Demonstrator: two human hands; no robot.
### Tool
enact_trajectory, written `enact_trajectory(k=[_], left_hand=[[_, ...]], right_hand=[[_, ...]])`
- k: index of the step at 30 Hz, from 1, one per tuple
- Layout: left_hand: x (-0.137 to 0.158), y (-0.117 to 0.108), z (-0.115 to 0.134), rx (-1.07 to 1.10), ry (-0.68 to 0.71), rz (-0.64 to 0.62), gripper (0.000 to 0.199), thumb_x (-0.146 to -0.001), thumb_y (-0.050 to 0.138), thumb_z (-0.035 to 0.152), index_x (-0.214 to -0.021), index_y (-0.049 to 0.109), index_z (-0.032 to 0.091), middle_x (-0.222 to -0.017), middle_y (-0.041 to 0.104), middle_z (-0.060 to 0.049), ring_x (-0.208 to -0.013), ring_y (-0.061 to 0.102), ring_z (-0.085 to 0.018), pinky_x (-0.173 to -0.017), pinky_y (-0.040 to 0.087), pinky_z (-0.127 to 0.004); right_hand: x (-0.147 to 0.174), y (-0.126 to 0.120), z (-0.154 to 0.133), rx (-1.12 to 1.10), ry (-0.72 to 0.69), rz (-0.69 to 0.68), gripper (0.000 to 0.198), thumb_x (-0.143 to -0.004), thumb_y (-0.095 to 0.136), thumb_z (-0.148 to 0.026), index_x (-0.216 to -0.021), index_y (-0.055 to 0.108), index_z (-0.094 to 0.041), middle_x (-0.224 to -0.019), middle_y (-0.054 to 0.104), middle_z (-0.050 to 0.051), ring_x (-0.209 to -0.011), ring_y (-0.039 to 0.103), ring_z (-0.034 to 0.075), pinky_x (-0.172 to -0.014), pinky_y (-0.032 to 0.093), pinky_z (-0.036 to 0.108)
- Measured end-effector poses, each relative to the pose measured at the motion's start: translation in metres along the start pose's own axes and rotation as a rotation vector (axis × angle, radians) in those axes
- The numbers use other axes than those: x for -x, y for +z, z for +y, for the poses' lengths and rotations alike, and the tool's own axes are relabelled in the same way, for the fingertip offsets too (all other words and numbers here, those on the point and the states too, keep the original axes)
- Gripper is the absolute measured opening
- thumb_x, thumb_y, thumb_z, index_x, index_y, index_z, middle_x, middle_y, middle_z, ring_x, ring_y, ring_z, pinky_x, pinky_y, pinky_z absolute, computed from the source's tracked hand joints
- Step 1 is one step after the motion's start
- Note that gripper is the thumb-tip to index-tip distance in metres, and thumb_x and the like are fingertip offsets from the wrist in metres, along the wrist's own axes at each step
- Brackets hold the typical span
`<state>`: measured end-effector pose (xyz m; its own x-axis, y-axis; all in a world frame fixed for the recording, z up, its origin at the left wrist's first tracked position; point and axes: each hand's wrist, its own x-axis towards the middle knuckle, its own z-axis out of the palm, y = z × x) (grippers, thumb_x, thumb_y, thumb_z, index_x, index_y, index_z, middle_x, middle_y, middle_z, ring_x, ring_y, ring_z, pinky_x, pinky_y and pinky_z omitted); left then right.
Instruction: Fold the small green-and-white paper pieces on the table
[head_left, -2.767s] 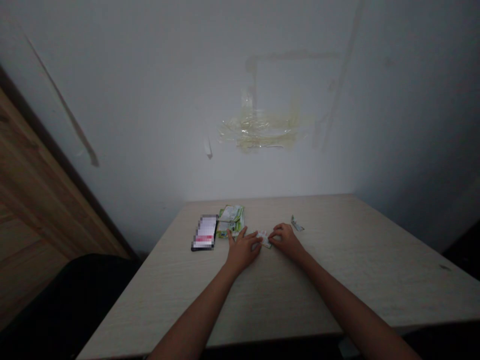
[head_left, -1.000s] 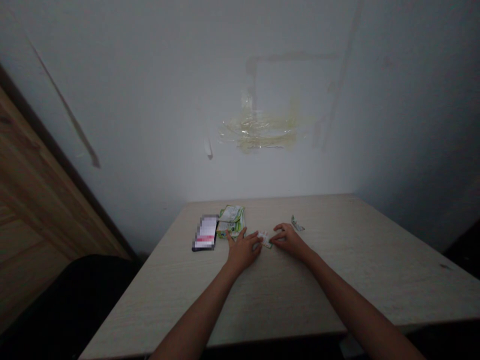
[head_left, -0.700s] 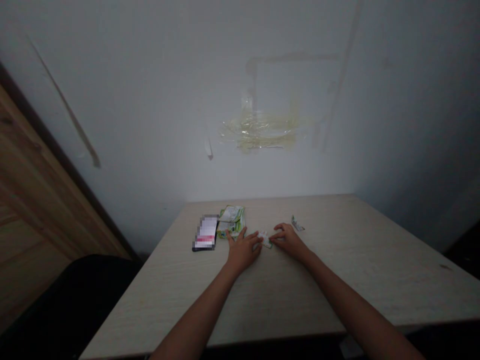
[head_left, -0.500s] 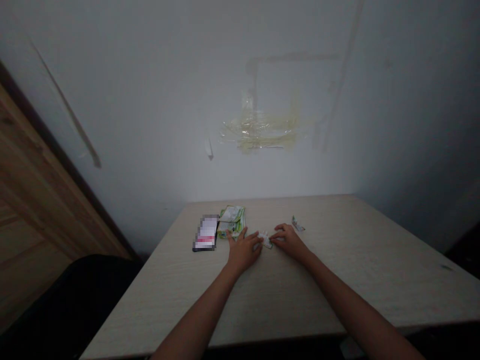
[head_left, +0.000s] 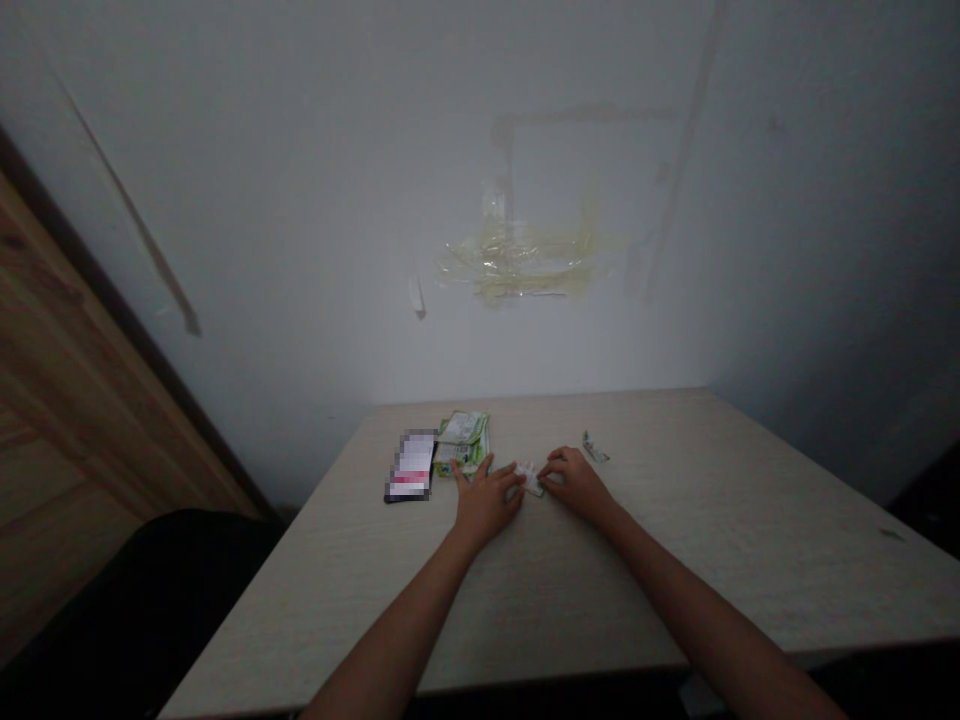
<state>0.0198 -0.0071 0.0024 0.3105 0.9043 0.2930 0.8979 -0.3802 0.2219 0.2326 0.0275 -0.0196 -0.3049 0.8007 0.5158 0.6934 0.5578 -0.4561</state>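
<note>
A small, whitish printed piece of paper (head_left: 531, 480) lies on the table between my two hands. My left hand (head_left: 486, 505) rests with its fingers spread, the index finger and thumb side touching the paper's left edge. At the paper's right edge, the fingers of my right hand (head_left: 576, 482) are bent together in a pinch. Just beyond my left hand lie green and white printed packets (head_left: 463, 428), partly hidden behind its fingertips. A small torn, coloured scrap (head_left: 596, 447) sits past my right hand.
A phone (head_left: 412, 465) with a blurred screen lies left of the packets. The pale wooden table (head_left: 675, 570) meets a wall (head_left: 315, 200) with peeling tape (head_left: 517, 262). A dark, rounded object (head_left: 172, 590) stands at the table's left side, near a wooden door (head_left: 90, 380).
The small paper and my right fingers have shifted very slightly to the left. My left hand stays in nearly the same place.
</note>
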Motion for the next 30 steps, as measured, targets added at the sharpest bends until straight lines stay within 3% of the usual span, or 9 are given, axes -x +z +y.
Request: enact_trajectory(k=[21, 30], left_hand=[[-0.001, 0.003, -0.002, 0.037, -0.002, 0.006, 0.028, -0.091, 0.051, 0.045, -0.114, 0.065, 0.045, -0.135, 0.061, 0.005, -0.14, 0.034, -0.032, -0.109, -0.012, -0.073], [-0.001, 0.004, -0.003, 0.047, 0.018, 0.049, 0.024, -0.09, 0.054, 0.043, -0.11, 0.067, 0.044, -0.128, 0.065, 0.005, -0.132, 0.041, -0.031, -0.105, -0.013, -0.077]], right_hand=[[0.001, -0.011, 0.003, -0.027, -0.036, -0.094, 0.016, -0.078, 0.068, -0.025, -0.091, 0.077, -0.027, -0.109, 0.065, 0.008, -0.105, 0.058, 0.024, -0.097, 0.045, 0.04], [0.007, -0.01, 0.002, -0.039, -0.062, -0.041, 0.02, -0.081, 0.064, -0.021, -0.098, 0.074, -0.024, -0.111, 0.063, 0.01, -0.107, 0.056, 0.024, -0.098, 0.046, 0.042]])
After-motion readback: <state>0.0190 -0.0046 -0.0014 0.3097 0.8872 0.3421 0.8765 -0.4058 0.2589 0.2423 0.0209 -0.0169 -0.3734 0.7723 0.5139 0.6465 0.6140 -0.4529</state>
